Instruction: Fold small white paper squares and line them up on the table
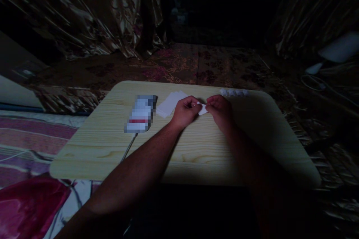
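A small white paper (202,109) is held between both hands, just above the middle of the bench (196,149), toward its far side. The left hand (185,111) has its grip closed on the left edge of the paper, and the right hand (221,110) pinches the right edge. A stack (169,104) of white sheets lies just left of the left hand. Small white pieces (234,92) lie in a row at the far edge, right of the hands. A blurred device (140,114) with a cable (129,147) lies further left.
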A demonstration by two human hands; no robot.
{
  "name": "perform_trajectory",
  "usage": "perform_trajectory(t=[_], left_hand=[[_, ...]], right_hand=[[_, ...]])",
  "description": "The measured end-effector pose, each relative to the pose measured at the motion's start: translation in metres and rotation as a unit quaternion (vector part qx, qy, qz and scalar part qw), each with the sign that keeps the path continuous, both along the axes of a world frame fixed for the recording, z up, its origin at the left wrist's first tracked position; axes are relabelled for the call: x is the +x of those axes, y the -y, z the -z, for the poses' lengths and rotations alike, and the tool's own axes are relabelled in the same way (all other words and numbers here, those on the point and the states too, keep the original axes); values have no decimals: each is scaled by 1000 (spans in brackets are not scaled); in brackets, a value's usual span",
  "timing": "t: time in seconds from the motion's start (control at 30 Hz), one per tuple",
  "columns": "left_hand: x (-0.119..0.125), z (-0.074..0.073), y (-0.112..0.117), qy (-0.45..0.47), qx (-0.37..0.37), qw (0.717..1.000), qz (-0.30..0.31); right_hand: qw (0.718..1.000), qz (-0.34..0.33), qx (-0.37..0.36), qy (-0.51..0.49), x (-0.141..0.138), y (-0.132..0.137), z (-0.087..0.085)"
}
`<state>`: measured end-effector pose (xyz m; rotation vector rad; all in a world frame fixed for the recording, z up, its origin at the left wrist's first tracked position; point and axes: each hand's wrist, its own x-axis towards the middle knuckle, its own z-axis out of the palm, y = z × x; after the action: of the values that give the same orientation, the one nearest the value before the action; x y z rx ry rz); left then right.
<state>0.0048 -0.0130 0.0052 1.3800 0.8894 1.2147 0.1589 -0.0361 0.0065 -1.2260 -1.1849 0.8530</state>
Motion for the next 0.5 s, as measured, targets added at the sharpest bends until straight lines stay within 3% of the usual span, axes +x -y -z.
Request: perform_trajectory(t=[0.23,0.5], left_hand=[[0,-5,3,-39,-10,999,7],[-1,-2,1,-30,-20,999,13]], right_hand=[[998,-2,23,64,4,2,-4],[999,-8,27,46,5,0,-1]])
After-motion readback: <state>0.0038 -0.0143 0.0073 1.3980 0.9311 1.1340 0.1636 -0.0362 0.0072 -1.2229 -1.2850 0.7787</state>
